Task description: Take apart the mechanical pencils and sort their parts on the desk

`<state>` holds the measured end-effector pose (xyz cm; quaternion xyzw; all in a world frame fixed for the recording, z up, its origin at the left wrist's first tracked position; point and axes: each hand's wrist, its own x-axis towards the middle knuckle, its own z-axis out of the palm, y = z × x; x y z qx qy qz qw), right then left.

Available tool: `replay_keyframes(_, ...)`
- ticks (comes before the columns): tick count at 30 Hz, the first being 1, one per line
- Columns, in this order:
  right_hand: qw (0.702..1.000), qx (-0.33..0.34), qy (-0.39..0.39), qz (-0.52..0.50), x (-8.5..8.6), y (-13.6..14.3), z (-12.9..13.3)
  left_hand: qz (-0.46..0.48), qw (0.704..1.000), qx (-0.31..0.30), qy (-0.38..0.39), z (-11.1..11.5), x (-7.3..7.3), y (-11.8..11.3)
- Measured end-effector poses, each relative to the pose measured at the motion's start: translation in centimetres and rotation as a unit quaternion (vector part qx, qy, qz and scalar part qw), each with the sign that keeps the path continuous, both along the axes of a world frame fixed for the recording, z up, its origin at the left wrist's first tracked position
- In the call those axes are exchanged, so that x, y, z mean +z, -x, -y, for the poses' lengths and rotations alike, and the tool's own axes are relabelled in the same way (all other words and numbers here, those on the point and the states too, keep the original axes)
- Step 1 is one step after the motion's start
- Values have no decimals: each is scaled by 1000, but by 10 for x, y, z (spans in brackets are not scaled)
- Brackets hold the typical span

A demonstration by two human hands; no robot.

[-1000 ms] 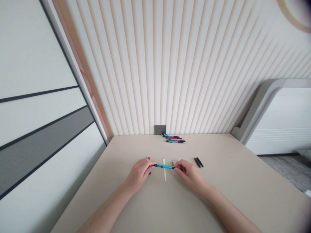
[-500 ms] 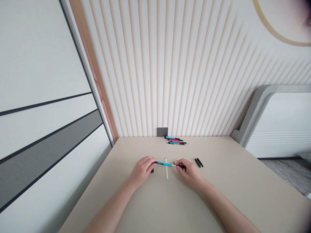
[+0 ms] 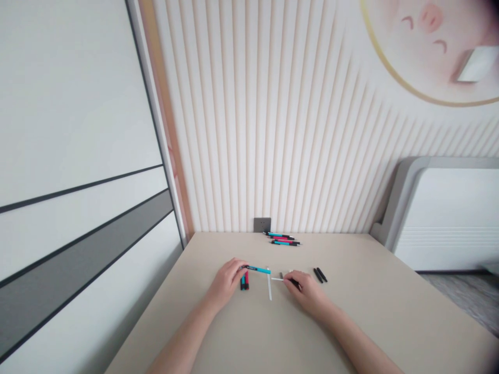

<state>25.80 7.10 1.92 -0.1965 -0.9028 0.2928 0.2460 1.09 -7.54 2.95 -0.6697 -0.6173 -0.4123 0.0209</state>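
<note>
Blue barrel (image 3: pixel 260 269) juts rightward from left hand (image 3: pixel 228 278); I see thumb and fingers pinched on its black end. Right hand (image 3: pixel 307 288) clamped on black piece (image 3: pixel 295 283), white rod (image 3: pixel 277 279) poking left, near barrel's free end, apart. White strip (image 3: pixel 269 288) on table (image 3: pixel 249 332), crossing behind barrel. Red and blue barrels (image 3: pixel 246 281) just beside left fingers.

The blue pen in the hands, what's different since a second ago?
Now it's in two. The right hand pulled the black piece, with its white rod, rightward out of the blue barrel; the left hand kept the barrel. Neither let go. The pens near the wall stayed put.
</note>
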Motion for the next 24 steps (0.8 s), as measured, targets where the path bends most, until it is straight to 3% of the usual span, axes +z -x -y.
replay_keyframes(3,1000,15,-12,20,1,-2,0,27,1000,10,-11,1,1,2)
replay_keyframes(8,993,105,-19,47,9,-8,2,41,999,4,-7,1,2,-1)
replay_keyframes(13,990,121,-4,74,10,-18,-6,27,1000,0,3,1,0,-3)
replay_keyframes(24,998,58,18,19,8,-3,7,-18,999,-39,34,-1,1,-10)
